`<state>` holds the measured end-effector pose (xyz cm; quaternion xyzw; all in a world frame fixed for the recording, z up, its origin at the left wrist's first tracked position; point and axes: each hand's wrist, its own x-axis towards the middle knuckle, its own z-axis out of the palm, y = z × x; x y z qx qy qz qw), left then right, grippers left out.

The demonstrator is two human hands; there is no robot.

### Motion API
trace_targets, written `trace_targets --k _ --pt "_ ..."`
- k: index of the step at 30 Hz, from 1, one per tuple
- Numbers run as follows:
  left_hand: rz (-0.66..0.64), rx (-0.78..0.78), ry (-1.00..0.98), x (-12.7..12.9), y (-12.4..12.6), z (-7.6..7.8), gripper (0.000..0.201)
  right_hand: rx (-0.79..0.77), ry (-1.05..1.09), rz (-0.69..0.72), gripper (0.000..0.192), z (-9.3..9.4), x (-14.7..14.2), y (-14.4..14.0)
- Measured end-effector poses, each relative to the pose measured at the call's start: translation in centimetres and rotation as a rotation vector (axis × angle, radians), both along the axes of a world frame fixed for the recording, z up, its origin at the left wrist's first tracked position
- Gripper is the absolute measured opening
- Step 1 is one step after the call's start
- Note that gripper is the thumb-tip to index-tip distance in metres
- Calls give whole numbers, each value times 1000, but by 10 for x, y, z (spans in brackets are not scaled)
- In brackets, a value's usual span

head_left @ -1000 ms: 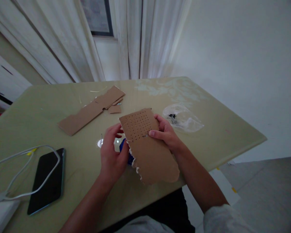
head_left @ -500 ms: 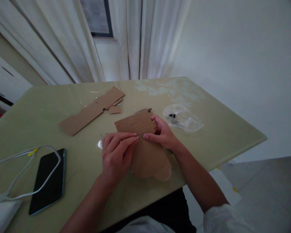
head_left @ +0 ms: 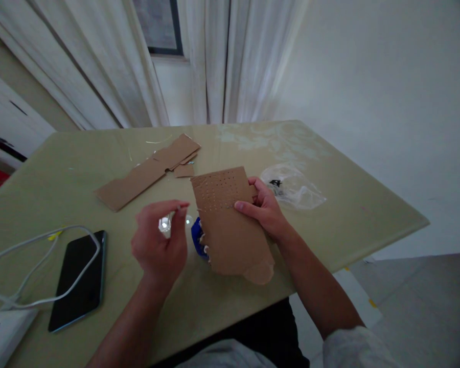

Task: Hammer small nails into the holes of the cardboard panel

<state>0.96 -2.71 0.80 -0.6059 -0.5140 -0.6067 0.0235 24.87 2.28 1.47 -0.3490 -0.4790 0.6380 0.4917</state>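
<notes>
My right hand (head_left: 263, 208) grips the right edge of a brown cardboard piece (head_left: 235, 240), thumb on top and fingers behind. Rows of small holes run across the upper half of the cardboard, and its left edge is ragged. Left of it, my left hand (head_left: 160, 237) is raised with thumb and forefinger pinched together; whatever is between the fingertips is too small to name. A blue object (head_left: 198, 237) shows partly from under the cardboard's left edge. Small shiny round things (head_left: 164, 224) lie behind my left hand, partly hidden by it.
A torn cardboard strip (head_left: 149, 174) lies toward the back left. At the right is a clear plastic bag (head_left: 295, 189) with small black pieces. A phone (head_left: 80, 281) lies at the left under a white cable (head_left: 38, 309), near a white box (head_left: 7, 332).
My left hand has drawn back leftward from the cardboard, fingertips pinched. The blue object has come into view at the cardboard's left edge. My right hand still holds the cardboard.
</notes>
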Motion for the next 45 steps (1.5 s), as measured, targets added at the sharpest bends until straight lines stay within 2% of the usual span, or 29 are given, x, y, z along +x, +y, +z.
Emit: trace_targets --k 1,2,5,8,12,18,24,27,29,32,36,38,45 --pt "105 -97 -14 -9 6 2 12 -4 15 -28 59 -1 0 1" --pt "156 -225 15 -18 12 3 19 -7 25 -47 58 -2 0 2" --pt "228 -630 193 -41 27 2 32 -3 45 -60 59 -7 0 5" --pt "282 -859 384 -52 36 -8 33 -1 61 -45 59 -9 1 7" --pt "288 -955 534 -53 41 -23 37 1 83 -28 58 -7 0 5" --pt "275 -997 588 -53 43 -28 36 11 92 -20 57 -6 0 4" --pt "251 -958 587 -58 45 -34 33 -13 125 -2 58 -7 1 4" --pt "203 -765 511 -51 45 -33 31 -26 144 17 58 -8 1 4" --pt "87 -540 394 -39 41 -29 29 -28 163 38 60 -9 1 4" --pt "-188 -255 242 -17 29 -22 23 -13 182 68 60 -11 0 3" --pt "-439 -70 242 8 11 -15 17 4 184 112 62 -13 -1 -1" --pt "-467 -21 208 13 7 -11 16 -1 193 146 63 -13 -1 -4" --pt "-409 62 209 14 4 -3 16 -11 215 197 64 -11 -3 -8"
